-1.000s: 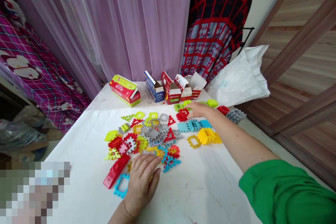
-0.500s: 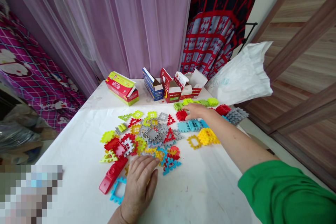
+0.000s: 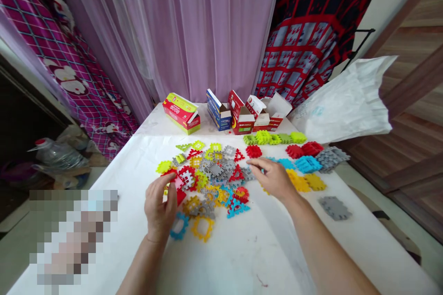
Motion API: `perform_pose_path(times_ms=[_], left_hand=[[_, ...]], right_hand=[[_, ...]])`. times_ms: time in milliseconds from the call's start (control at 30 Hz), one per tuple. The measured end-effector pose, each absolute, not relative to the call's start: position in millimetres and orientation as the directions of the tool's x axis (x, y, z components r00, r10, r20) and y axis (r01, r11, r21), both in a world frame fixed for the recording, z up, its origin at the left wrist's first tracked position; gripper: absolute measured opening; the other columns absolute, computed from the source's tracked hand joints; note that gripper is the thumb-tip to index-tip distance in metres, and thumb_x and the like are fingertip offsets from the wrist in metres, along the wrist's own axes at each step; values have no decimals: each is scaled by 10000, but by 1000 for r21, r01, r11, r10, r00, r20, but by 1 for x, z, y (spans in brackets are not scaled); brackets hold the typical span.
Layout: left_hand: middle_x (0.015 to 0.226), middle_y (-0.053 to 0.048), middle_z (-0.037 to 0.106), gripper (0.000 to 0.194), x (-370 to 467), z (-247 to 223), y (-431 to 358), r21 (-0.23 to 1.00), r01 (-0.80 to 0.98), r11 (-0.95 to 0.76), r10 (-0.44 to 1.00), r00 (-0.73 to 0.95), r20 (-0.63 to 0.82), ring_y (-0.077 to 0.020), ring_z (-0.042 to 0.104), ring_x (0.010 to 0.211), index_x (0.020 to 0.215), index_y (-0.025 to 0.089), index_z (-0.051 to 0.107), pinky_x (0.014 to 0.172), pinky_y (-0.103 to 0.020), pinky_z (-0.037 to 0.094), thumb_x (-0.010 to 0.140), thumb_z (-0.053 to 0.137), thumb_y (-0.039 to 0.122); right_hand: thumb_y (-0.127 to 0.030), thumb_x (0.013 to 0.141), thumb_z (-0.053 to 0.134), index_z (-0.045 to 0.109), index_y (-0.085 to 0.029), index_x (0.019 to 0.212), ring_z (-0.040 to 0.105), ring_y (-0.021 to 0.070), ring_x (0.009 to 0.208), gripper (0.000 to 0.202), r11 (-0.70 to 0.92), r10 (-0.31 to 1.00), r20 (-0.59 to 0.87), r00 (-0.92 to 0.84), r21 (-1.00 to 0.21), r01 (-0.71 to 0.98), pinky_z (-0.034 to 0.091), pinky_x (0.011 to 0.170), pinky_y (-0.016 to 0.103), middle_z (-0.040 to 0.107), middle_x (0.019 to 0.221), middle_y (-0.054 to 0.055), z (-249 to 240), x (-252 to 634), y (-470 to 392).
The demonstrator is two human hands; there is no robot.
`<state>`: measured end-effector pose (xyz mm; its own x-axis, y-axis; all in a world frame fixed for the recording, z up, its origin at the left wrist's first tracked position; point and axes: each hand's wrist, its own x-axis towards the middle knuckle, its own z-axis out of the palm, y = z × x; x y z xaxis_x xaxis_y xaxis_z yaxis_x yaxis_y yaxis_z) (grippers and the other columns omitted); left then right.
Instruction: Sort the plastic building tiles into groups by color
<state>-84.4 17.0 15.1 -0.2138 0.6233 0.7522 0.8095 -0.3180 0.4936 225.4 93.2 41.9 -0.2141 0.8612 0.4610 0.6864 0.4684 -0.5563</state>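
My left hand [image 3: 159,205] is at the left side of a mixed pile of plastic interlocking building pieces [image 3: 218,170]. Its fingers are curved and spread from the thumb, touching or just over red pieces [image 3: 181,197], which it partly hides. My right hand [image 3: 273,177] hovers at the pile's right side with fingers stretched leftward, nothing visible in them. It partly covers light blue pieces [image 3: 286,163] and yellow pieces [image 3: 299,182]. Below the pile lie a blue square frame piece [image 3: 179,227] and a yellow frame piece [image 3: 203,227].
Sorted green pieces [image 3: 263,137], red stacks [image 3: 312,148], a blue stack [image 3: 308,164] and grey stacks [image 3: 332,159] line the right. A grey flat piece [image 3: 335,208] lies nearer. Open cartons [image 3: 242,117] and a white bag [image 3: 346,101] stand behind.
My right hand has come back from the red and green pieces toward the pile. My left hand has moved up and left to the red pieces. The view has shifted left.
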Motion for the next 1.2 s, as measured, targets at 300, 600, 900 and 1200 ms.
perform_pose_path(times_ms=[300, 600, 900, 1200], left_hand=[[966, -60, 723, 284, -121, -2, 11, 799, 601, 7, 727, -552, 409, -206, 668, 919, 989, 196, 645, 859, -356, 512, 838, 519, 402], [1108, -70, 698, 384, -117, 3, -33, 468, 877, 113, 951, -232, 206, -271, 599, 1071, 1079, 239, 621, 932, -429, 418, 784, 626, 484], [1082, -91, 699, 310, -125, 3, -25, 316, 918, 240, 918, -320, 234, -291, 593, 1065, 1107, 215, 631, 924, -442, 399, 837, 554, 346], [1289, -118, 587, 419, -114, 15, -13, 212, 964, 162, 893, -234, 384, -297, 508, 1182, 1228, 227, 590, 1001, -461, 347, 826, 566, 343]], right_hand=[[-248, 905, 492, 708, -225, 917, 678, 167, 712, 218, 559, 771, 626, -116, -578, 595, 551, 702, 277, 728, 808, 43, -17, 179, 24], [-294, 885, 529, 711, -198, 867, 687, 161, 675, 207, 534, 770, 637, -39, -609, 587, 550, 596, 235, 738, 793, 46, -27, 183, 30], [-322, 870, 531, 724, -207, 856, 694, 171, 692, 225, 501, 809, 586, -41, -653, 568, 557, 625, 243, 744, 807, 47, -27, 183, 29], [-331, 870, 535, 728, -209, 859, 675, 162, 665, 228, 490, 830, 555, -53, -681, 544, 547, 627, 240, 737, 796, 41, -28, 183, 30]])
